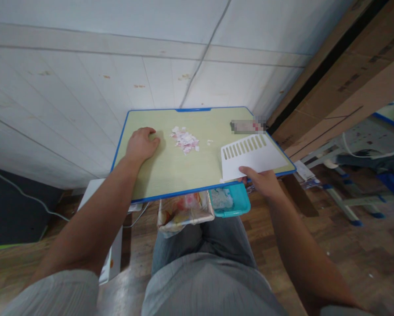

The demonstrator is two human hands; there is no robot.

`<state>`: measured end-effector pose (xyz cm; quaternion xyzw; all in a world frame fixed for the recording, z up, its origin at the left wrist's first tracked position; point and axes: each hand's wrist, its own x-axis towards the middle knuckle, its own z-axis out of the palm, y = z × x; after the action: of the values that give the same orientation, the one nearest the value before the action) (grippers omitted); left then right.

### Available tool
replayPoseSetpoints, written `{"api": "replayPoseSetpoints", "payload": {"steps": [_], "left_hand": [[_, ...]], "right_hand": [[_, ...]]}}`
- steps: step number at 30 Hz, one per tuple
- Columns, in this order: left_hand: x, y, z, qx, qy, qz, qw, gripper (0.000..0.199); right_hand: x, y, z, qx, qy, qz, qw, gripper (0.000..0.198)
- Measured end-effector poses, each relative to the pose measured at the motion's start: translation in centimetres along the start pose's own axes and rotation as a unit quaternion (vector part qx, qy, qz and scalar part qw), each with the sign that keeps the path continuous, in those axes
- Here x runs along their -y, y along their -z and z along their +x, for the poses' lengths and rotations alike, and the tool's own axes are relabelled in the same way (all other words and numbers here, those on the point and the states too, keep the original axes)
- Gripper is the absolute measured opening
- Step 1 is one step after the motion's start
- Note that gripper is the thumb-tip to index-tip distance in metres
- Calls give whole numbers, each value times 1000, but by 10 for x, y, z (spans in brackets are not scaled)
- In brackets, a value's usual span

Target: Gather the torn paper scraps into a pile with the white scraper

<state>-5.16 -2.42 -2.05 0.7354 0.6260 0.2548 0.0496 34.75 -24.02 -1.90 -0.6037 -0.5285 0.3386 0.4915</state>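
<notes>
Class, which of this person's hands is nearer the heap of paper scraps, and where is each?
Left. The left hand is just left of the paper scraps, not touching them; the right hand is farther off to their right, holding a slotted sheet.

The object (244, 127) beside the slotted card (253, 159) is pixelated.

A white slotted sheet (253, 159) is pinched by the right hand (262, 181); pinkish-white scraps (186, 141) are heaped near the left hand (141, 145).
</notes>
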Motion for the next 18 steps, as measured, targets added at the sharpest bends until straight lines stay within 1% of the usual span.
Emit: {"api": "replayPoseSetpoints", "payload": {"steps": [2, 5, 8, 11, 14, 18], "left_hand": [[-1, 1, -1, 3, 1, 0, 1000, 44], [-2, 2, -2, 4, 5, 5, 1000, 42], [-2, 2, -3, 6, 7, 3, 1000, 42], [-3, 3, -4, 7, 4, 5, 1000, 43], [-4, 4, -6, 4, 1, 13, 1000, 45], [-4, 4, -7, 1, 2, 23, 1000, 45]], "right_hand": [[3, 1, 2, 13, -9, 19, 1000, 43], [7, 1, 5, 6, -16, 49, 999, 45], [6, 0, 6, 0, -4, 41, 999, 47], [2, -3, 4, -1, 4, 28, 1000, 45], [-1, -5, 2, -9, -11, 47, 999, 42], [-3, -7, 4, -34, -21, 66, 997, 45]]}}
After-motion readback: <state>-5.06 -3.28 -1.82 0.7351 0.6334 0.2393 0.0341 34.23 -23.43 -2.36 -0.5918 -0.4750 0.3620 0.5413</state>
